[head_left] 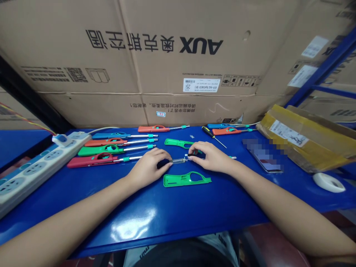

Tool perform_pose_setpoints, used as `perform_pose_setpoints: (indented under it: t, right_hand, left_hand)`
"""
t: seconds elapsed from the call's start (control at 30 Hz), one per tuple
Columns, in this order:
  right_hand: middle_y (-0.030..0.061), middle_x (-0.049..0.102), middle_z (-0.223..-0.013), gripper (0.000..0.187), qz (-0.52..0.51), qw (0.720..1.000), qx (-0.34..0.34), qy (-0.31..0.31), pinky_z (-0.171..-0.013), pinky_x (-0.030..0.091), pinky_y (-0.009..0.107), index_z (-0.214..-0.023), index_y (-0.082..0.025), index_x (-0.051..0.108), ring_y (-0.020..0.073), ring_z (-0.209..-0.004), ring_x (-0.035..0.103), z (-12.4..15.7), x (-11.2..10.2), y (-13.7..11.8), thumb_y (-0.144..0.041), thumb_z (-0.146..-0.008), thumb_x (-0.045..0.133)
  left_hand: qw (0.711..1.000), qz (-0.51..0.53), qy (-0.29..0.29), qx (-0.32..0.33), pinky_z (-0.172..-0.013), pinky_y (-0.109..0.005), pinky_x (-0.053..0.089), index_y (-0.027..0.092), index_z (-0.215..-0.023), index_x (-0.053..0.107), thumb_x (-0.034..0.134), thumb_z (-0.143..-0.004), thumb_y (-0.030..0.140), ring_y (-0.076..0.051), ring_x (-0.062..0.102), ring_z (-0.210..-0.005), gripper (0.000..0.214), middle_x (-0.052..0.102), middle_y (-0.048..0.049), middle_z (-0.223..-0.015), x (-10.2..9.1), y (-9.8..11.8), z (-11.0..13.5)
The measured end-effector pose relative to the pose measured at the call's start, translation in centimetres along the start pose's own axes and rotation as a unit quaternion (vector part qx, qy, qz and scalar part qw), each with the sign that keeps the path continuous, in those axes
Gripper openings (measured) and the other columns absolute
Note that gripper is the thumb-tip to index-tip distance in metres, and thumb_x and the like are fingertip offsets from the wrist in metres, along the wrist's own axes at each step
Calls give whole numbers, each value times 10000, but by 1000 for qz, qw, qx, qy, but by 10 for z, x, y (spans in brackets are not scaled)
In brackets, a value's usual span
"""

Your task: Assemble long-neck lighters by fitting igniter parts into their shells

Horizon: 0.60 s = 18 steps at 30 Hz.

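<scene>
My left hand (148,165) and my right hand (209,155) meet over the middle of the blue table (155,211). Both pinch the ends of a small clear lighter insert (179,160) with a thin metal tube running right. Just in front of it lies an empty green lighter shell half (186,180). A second green shell half (178,142) lies behind my hands.
Several long-nosed lighters, red (91,160), green (100,150), orange and blue, lie in a row at the left. More lighters and a screwdriver (213,136) lie behind. A white power strip (36,167) is far left, a phone (264,154), a taped box (303,141) and tape roll (328,181) right.
</scene>
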State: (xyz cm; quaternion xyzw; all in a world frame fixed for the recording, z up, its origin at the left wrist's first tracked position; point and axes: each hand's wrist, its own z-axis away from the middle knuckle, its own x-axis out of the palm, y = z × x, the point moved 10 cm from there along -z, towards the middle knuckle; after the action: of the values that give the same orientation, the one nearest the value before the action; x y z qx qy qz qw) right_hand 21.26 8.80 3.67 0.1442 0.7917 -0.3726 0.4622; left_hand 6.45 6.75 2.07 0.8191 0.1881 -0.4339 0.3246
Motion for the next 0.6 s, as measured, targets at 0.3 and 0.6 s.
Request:
perform_pose_setpoints:
  t: [0.3, 0.6]
  right_hand:
    - [76, 736, -1074, 192, 158, 987, -32, -25, -895, 408, 373, -1042, -208, 667, 235, -989, 636, 1, -8, -5, -312, -1009, 509]
    - [47, 702, -886, 138, 87, 973, 134, -168, -671, 440, 285, -862, -204, 658, 189, -786, 626, 30, -39, 60, -342, -866, 654]
  left_hand:
    - [999, -16, -20, 26, -903, -411, 502, 248, -1147, 725, 580, -985, 330, -234, 642, -999, 232, 720, -71, -1118, 6, 5, -1]
    - [999, 0, -9, 37, -843, -378, 517, 192, -1142, 708, 515, -1014, 272, -218, 630, -926, 245, 706, -81, -1028, 5, 8, 0]
